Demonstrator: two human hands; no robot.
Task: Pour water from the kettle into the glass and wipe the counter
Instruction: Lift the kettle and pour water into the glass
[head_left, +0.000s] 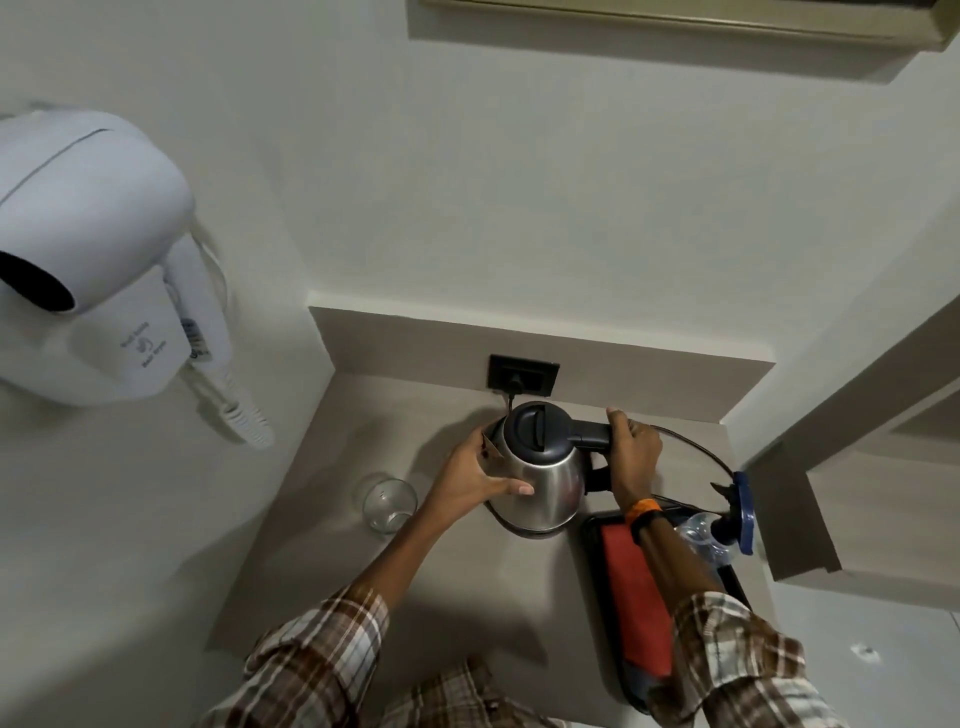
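A steel kettle with a black lid stands upright on its base at the back of the grey counter. My right hand is closed around its black handle. My left hand presses flat against the kettle's left side, thumb along the front, fingers near the spout. An empty clear glass stands on the counter to the left of the kettle, close to my left wrist. A red cloth lies folded in a black tray on the right, partly under my right forearm.
A black wall socket with a plug sits behind the kettle; its cord runs right. A spray bottle with a blue trigger stands at the tray's far end. A white wall-mounted hair dryer hangs at left. A cabinet edge juts in at right.
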